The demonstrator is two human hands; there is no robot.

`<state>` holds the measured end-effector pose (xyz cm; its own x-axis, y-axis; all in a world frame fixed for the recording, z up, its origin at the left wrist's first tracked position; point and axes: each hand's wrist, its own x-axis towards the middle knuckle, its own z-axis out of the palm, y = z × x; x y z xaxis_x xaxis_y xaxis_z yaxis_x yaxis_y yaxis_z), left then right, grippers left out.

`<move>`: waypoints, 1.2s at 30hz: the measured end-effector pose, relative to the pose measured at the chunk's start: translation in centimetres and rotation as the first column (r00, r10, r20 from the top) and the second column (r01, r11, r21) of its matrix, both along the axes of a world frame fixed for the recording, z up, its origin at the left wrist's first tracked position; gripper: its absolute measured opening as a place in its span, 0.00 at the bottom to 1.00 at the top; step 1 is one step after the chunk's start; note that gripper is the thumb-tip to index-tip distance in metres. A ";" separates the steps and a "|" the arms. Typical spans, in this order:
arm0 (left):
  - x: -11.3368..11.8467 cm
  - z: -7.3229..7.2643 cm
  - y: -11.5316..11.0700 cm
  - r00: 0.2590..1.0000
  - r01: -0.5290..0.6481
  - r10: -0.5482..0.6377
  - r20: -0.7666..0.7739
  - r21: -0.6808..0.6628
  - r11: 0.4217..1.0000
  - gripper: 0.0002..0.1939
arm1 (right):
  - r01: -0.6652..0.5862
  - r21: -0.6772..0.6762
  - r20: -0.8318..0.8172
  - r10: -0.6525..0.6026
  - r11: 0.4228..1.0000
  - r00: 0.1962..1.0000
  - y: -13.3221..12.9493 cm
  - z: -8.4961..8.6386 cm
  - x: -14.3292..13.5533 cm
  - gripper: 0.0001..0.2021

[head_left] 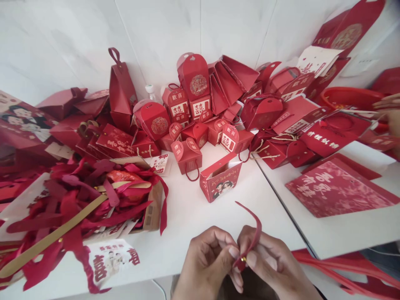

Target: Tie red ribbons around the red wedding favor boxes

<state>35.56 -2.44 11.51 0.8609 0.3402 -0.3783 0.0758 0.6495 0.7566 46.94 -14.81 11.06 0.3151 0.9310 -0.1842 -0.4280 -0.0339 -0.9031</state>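
Observation:
Near the table's front edge, a thin red strap (257, 233) with a small gold stud at its lower end curves upward between my hands. My left hand (212, 262) pinches the studded end from the left. From the right, my right hand (270, 260) grips the same strap, thumb beside the stud. Just beyond them stands a small red box (220, 179) with a cartoon couple on its front, its top open. Behind it sits a little red box (187, 156) with a cord handle.
Many red gift boxes (195, 79) line the wall. A cardboard box (153, 208) overflowing with red straps is at left, a printed card (114, 260) before it. A flat red bag (340, 187) lies right of the table seam. Another person's hand (389, 110) shows at far right.

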 end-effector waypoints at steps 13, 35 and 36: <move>4.8 -0.1 5.6 0.834 -0.359 0.479 0.275 0.929 0.093 0.31 | 0.410 -0.004 0.191 -0.401 0.912 0.896 -0.6 0.1 0.5 0.14; 3.0 -1.8 6.6 0.959 -0.283 0.038 0.281 0.939 0.196 0.09 | 0.272 0.244 0.811 -0.350 0.931 0.469 1.9 1.9 3.8 0.05; 3.0 -2.0 6.5 0.957 -0.292 0.071 0.283 0.935 0.203 0.10 | 0.248 0.242 0.840 -0.331 0.938 0.430 2.1 1.7 3.9 0.06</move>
